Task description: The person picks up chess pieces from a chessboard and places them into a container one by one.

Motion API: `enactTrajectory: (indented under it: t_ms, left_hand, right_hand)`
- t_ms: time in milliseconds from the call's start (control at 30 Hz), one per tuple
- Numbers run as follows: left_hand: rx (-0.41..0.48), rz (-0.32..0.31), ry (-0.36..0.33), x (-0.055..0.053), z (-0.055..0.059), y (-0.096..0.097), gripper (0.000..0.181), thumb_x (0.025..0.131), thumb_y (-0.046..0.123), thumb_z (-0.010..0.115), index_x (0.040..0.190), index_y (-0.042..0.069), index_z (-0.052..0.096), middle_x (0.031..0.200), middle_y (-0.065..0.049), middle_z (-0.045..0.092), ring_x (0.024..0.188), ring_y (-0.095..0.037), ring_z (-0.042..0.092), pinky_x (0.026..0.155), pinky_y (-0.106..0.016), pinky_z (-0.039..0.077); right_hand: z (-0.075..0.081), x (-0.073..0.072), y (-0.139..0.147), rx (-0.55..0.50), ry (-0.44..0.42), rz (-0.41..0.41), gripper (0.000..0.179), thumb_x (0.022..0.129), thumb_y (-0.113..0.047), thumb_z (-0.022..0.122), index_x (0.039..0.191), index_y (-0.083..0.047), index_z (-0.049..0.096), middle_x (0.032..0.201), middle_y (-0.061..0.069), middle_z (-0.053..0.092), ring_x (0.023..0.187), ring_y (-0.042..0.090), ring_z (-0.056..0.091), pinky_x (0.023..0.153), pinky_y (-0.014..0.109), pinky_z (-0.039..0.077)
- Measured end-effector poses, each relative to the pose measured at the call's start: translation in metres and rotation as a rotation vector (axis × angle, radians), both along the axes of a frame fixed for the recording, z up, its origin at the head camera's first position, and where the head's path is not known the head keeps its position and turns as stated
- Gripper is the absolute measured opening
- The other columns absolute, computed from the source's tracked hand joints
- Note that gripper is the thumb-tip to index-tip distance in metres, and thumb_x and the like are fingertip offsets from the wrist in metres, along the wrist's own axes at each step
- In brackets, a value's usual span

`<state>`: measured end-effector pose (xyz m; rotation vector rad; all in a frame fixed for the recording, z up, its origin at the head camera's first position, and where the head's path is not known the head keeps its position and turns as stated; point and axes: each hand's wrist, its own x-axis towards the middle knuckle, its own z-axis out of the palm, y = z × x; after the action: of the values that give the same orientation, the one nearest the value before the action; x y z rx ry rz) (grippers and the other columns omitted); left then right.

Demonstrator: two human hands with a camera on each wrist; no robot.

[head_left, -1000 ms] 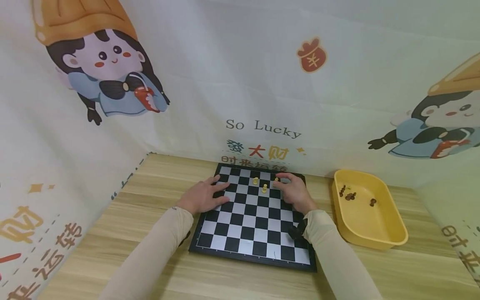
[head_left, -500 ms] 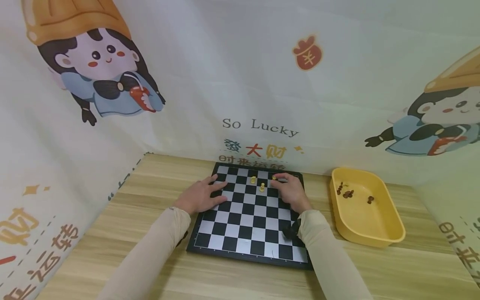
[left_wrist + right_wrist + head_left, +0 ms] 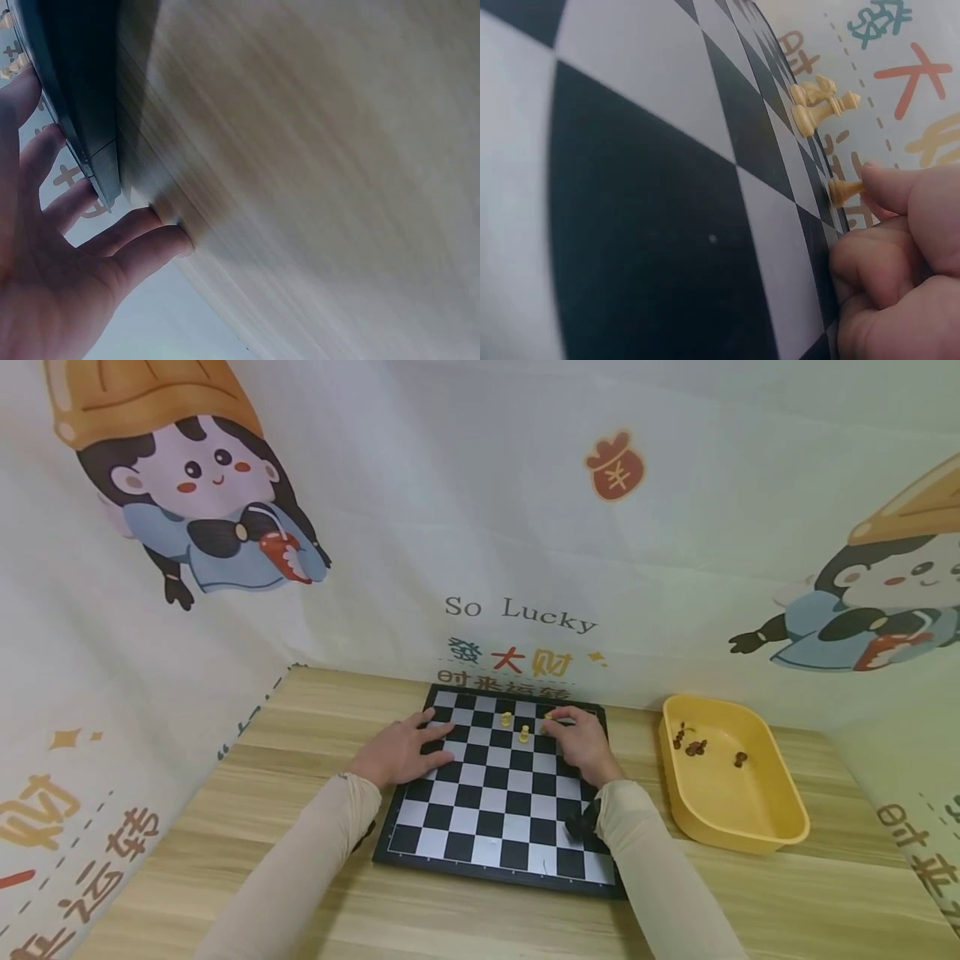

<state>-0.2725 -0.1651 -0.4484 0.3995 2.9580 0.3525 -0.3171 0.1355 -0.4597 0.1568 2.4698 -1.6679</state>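
A black-and-white chessboard point(image 3: 480, 822) lies on the table. At its far right corner my right hand point(image 3: 588, 747) pinches the upper part of a small pale-yellow chess piece point(image 3: 844, 192) between thumb and finger. Its base is at the board surface, and its top is hidden by the fingertips. Two other pale pieces stand just left of that hand: a knight point(image 3: 507, 719) and a taller piece with a pointed top point(image 3: 821, 115). My left hand point(image 3: 401, 753) rests with spread fingers over the board's left edge; in the left wrist view two fingers point(image 3: 154, 251) reach past the board's side.
To the right of the board stands a yellow plastic tub point(image 3: 738, 814) holding several dark brown chess pieces point(image 3: 696, 748). A printed cloth point(image 3: 390, 527) hangs behind and beside the wooden table point(image 3: 247, 810).
The head view has shifted slightly. My right fingertips now cover more of the pale chess piece at the far right corner. The left hand stays at the board's edge.
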Motion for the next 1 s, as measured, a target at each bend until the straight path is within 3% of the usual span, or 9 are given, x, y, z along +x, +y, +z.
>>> enactTrajectory:
  t_ms: [300,500,600,700,800,900,1000]
  left_hand:
    - [-0.012,-0.009,-0.014,0.0,-0.001,0.002,0.066,0.1,0.064,0.049,0.157,0.033,0.041,0.17,-0.01,0.026,0.15,-0.047,0.035,0.121,-0.059,0.035]
    - [-0.01,-0.011,-0.005,-0.002,-0.001,-0.001,0.066,0.1,0.064,0.049,0.157,0.032,0.041,0.17,-0.011,0.025,0.15,-0.048,0.036,0.12,-0.058,0.036]
    - [-0.014,-0.014,-0.005,-0.002,-0.001,-0.002,0.066,0.1,0.064,0.048,0.157,0.032,0.04,0.17,-0.011,0.025,0.15,-0.047,0.036,0.12,-0.059,0.036]
    - [-0.015,-0.013,-0.012,-0.002,-0.001,-0.002,0.066,0.1,0.064,0.049,0.157,0.033,0.04,0.171,-0.011,0.025,0.15,-0.048,0.035,0.121,-0.059,0.035]
    - [-0.019,-0.012,-0.014,-0.001,-0.001,-0.002,0.066,0.1,0.064,0.049,0.157,0.033,0.04,0.17,-0.011,0.025,0.151,-0.048,0.034,0.122,-0.059,0.034]
    - [-0.019,-0.008,-0.009,-0.002,0.0,-0.001,0.066,0.1,0.064,0.049,0.157,0.033,0.041,0.17,-0.011,0.026,0.15,-0.048,0.034,0.122,-0.06,0.034]
    - [-0.015,-0.003,-0.01,-0.001,0.0,-0.001,0.065,0.1,0.064,0.049,0.157,0.033,0.041,0.17,-0.011,0.026,0.15,-0.049,0.034,0.121,-0.06,0.035]
  right_hand:
    - [0.006,0.008,0.003,-0.024,-0.003,0.005,0.032,0.099,-0.027,0.068,0.125,-0.009,0.065,0.065,-0.007,0.052,0.047,0.009,0.038,0.044,0.024,0.03]
    - [0.012,0.009,0.001,0.021,0.029,0.016,0.027,0.099,-0.026,0.067,0.119,-0.009,0.067,0.063,-0.006,0.049,0.048,0.01,0.038,0.045,0.025,0.031]
    - [0.02,0.011,0.0,0.071,0.081,-0.001,0.025,0.098,-0.025,0.067,0.115,-0.007,0.069,0.081,0.0,0.06,0.065,0.015,0.048,0.055,0.025,0.037]
    - [0.028,0.014,0.001,0.092,0.104,-0.003,0.026,0.098,-0.026,0.067,0.115,-0.006,0.069,0.114,0.009,0.065,0.087,0.019,0.051,0.067,0.026,0.039]
    - [0.034,0.017,0.004,0.103,0.096,0.016,0.029,0.099,-0.027,0.065,0.119,-0.007,0.067,0.132,0.014,0.062,0.081,0.018,0.051,0.065,0.026,0.04]
    - [0.039,0.019,0.007,0.105,0.085,0.019,0.03,0.1,-0.029,0.064,0.123,-0.009,0.065,0.124,0.014,0.064,0.057,0.013,0.042,0.053,0.026,0.037]
    - [0.042,0.02,0.012,0.077,0.078,-0.001,0.031,0.1,-0.029,0.065,0.124,-0.009,0.065,0.093,0.005,0.064,0.046,0.008,0.034,0.046,0.024,0.033]
